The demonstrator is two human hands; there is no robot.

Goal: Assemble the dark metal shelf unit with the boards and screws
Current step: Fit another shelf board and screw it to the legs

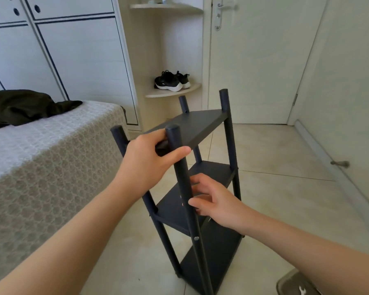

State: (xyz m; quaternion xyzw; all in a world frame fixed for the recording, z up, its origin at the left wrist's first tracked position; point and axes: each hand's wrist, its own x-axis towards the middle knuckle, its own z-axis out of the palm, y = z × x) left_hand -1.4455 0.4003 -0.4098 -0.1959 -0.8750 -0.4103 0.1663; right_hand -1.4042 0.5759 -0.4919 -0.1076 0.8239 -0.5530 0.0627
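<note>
The dark metal shelf unit (202, 126) stands upright on the tiled floor, with three boards between its round posts. My left hand (149, 158) grips the near edge of the top board, thumb lying across the near post (183, 188). My right hand (213, 199) is lower, its fingers curled beside that same post above the middle board (213, 173); I cannot tell if it holds anything. A silver screw head (196, 238) shows in the near post, below the middle board.
A bed (51, 158) with a patterned cover and dark clothing (24, 107) lies close on the left. Behind the unit a corner shelf holds black sneakers (172, 80). A door (258, 60) and wall close the right side. A mat corner (296, 284) lies bottom right.
</note>
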